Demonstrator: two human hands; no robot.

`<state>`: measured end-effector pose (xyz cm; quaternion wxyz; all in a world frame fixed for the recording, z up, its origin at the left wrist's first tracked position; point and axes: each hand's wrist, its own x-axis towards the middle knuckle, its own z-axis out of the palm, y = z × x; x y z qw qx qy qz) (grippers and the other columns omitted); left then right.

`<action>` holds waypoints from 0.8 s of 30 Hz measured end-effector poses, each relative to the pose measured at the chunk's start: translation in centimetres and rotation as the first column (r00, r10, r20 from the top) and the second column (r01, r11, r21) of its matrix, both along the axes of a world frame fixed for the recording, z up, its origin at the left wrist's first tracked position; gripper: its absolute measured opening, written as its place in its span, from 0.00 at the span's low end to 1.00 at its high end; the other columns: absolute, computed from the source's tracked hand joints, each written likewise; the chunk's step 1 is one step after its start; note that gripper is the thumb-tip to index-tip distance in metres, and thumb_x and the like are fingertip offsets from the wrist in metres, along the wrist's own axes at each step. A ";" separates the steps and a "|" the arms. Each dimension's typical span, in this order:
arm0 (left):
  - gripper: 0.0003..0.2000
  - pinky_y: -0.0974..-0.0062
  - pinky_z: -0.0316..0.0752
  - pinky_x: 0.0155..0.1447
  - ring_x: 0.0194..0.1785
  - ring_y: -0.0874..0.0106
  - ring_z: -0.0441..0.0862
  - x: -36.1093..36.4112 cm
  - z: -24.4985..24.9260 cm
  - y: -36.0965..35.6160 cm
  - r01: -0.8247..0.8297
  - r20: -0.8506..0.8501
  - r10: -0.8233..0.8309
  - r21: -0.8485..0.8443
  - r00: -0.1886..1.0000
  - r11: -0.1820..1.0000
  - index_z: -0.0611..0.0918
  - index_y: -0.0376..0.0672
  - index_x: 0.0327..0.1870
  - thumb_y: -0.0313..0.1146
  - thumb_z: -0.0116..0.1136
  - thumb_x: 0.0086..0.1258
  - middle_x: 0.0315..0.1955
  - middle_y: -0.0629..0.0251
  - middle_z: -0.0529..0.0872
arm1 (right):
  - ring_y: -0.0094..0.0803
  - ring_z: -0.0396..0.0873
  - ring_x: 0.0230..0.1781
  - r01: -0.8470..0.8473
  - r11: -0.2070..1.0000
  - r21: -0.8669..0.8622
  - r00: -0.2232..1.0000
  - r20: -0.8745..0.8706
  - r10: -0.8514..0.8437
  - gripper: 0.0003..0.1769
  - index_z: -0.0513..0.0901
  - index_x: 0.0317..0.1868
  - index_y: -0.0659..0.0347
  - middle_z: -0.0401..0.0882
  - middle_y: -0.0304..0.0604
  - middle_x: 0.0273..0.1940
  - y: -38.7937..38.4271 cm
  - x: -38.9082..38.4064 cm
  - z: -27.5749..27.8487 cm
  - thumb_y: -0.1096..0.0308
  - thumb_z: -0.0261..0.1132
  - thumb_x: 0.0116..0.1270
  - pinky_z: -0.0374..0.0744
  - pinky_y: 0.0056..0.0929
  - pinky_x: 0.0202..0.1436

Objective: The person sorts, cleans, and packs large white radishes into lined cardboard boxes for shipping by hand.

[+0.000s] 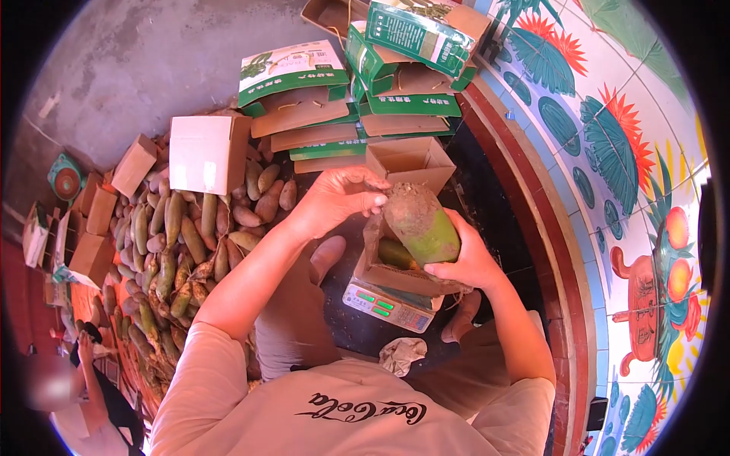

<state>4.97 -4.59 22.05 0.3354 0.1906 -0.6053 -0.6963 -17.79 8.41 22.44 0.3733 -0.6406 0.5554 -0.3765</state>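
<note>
Green radish (426, 228) held above an open carton (403, 281), its green end gripped by the right hand (470, 254); thumb and forefinger of the left hand (341, 199) drawn together at the soiled end, anything pinched not discernible. Carton rim noted close below the right hand, dark floor (513, 247) left open to its right as far as the red-brown ledge (561, 323), stacked boxes (380, 102) seen beyond both hands. Long axis tilted, soiled end pointed forward-left, green end back toward the right palm.
</note>
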 end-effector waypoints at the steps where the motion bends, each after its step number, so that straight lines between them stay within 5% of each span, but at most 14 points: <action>1: 0.06 0.78 0.74 0.48 0.40 0.77 0.77 0.2 -0.2 -0.3 -0.053 0.041 0.054 -0.025 0.998 0.998 0.81 0.36 0.41 0.25 0.58 0.64 0.38 0.67 0.82 | 0.38 0.75 0.49 0.004 1.000 0.019 0.999 0.031 -0.004 0.43 0.67 0.58 0.65 0.74 0.50 0.48 -0.3 0.6 -0.1 0.64 0.73 0.39 0.71 0.32 0.56; 4: 0.15 0.71 0.71 0.53 0.50 0.71 0.74 1.1 -1.4 -0.4 -0.154 -0.025 0.158 0.121 0.987 0.981 0.73 0.39 0.52 0.34 0.55 0.67 0.48 0.61 0.76 | 0.41 0.75 0.51 0.059 0.995 -0.077 0.986 -0.153 -0.070 0.43 0.67 0.58 0.65 0.75 0.53 0.49 -3.1 1.7 -1.0 0.60 0.73 0.40 0.71 0.33 0.57; 5: 0.21 0.67 0.70 0.55 0.54 0.68 0.73 1.2 -1.8 -0.6 -0.166 -0.081 0.186 0.204 0.979 0.965 0.68 0.40 0.58 0.38 0.55 0.68 0.53 0.59 0.73 | 0.32 0.74 0.51 0.110 0.990 -0.090 0.958 -0.255 -0.129 0.41 0.67 0.58 0.65 0.75 0.48 0.49 -4.1 2.3 -1.2 0.63 0.72 0.41 0.70 0.30 0.57; 7: 0.36 0.57 0.67 0.60 0.63 0.61 0.66 2.0 -2.8 -0.6 -0.094 -0.142 0.154 0.359 0.978 0.929 0.52 0.45 0.69 0.46 0.57 0.66 0.64 0.55 0.61 | 0.32 0.74 0.51 0.142 0.987 -0.077 0.971 -0.184 -0.154 0.41 0.67 0.59 0.65 0.75 0.49 0.50 -6.0 3.6 -1.5 0.62 0.72 0.43 0.71 0.31 0.56; 10: 0.35 0.54 0.66 0.61 0.63 0.61 0.66 1.6 -4.5 1.6 -0.172 -0.021 0.192 0.361 0.981 0.917 0.55 0.45 0.68 0.45 0.59 0.65 0.64 0.56 0.63 | 0.32 0.74 0.52 0.169 0.984 -0.061 0.983 -0.067 -0.173 0.42 0.66 0.60 0.66 0.76 0.50 0.50 -7.4 6.6 -1.9 0.60 0.72 0.45 0.71 0.31 0.56; 12: 0.33 0.53 0.66 0.62 0.61 0.60 0.68 1.6 -5.0 2.5 -0.125 -0.124 0.200 0.448 0.972 0.885 0.61 0.41 0.64 0.37 0.64 0.60 0.58 0.56 0.71 | 0.33 0.74 0.52 0.000 0.988 -0.153 0.993 -0.117 -0.018 0.41 0.64 0.62 0.67 0.75 0.50 0.52 -6.6 8.4 -1.8 0.59 0.71 0.51 0.72 0.29 0.55; 14: 0.27 0.60 0.69 0.60 0.57 0.64 0.73 3.0 -6.0 2.9 -0.134 -0.093 0.229 0.583 0.969 0.802 0.67 0.41 0.59 0.32 0.65 0.59 0.52 0.59 0.76 | 0.35 0.78 0.41 -0.096 0.995 -0.015 0.970 0.223 0.097 0.38 0.68 0.58 0.65 0.79 0.52 0.42 -4.9 8.8 -3.9 0.49 0.68 0.54 0.76 0.31 0.45; 16: 0.27 0.63 0.70 0.59 0.54 0.67 0.74 4.6 -7.5 3.1 -0.207 -0.059 0.289 0.564 0.955 0.799 0.68 0.41 0.58 0.31 0.66 0.58 0.50 0.62 0.77 | 0.29 0.78 0.34 -0.091 0.996 -0.004 0.993 0.071 0.092 0.32 0.74 0.53 0.65 0.80 0.49 0.35 -3.0 6.7 -6.8 0.47 0.63 0.59 0.75 0.29 0.40; 19: 0.25 0.66 0.70 0.58 0.53 0.69 0.75 7.4 -10.2 1.6 -0.419 0.065 0.445 0.481 0.893 0.770 0.71 0.40 0.55 0.32 0.66 0.58 0.47 0.64 0.78 | 0.36 0.79 0.34 -0.211 0.883 0.419 0.976 0.040 0.214 0.25 0.79 0.43 0.64 0.81 0.49 0.35 3.4 3.4 -11.9 0.47 0.62 0.60 0.75 0.33 0.41; 20: 0.24 0.67 0.70 0.58 0.52 0.70 0.75 8.2 -10.9 1.1 -0.454 0.086 0.472 0.468 0.877 0.758 0.71 0.40 0.54 0.32 0.66 0.58 0.47 0.64 0.78 | 0.39 0.79 0.35 -0.228 0.754 0.616 0.958 0.002 0.288 0.25 0.80 0.41 0.63 0.81 0.49 0.35 5.8 2.5 -15.1 0.47 0.62 0.59 0.75 0.35 0.42; 21: 0.23 0.69 0.70 0.59 0.53 0.70 0.75 8.4 -10.8 1.1 -0.478 0.114 0.487 0.473 0.866 0.740 0.72 0.39 0.54 0.33 0.66 0.58 0.47 0.64 0.78 | 0.43 0.80 0.39 -0.246 0.732 0.635 0.918 -0.089 0.386 0.24 0.81 0.40 0.62 0.82 0.51 0.36 8.9 1.4 -21.2 0.47 0.62 0.59 0.75 0.39 0.44; 24: 0.25 0.68 0.69 0.61 0.54 0.68 0.74 8.9 -13.0 1.9 -0.547 0.203 0.517 0.464 0.831 0.697 0.70 0.38 0.57 0.32 0.64 0.59 0.49 0.62 0.77 | 0.45 0.77 0.50 -0.036 0.578 0.815 0.754 -0.358 0.551 0.32 0.76 0.52 0.57 0.79 0.53 0.45 15.0 0.6 -32.8 0.46 0.67 0.51 0.74 0.38 0.53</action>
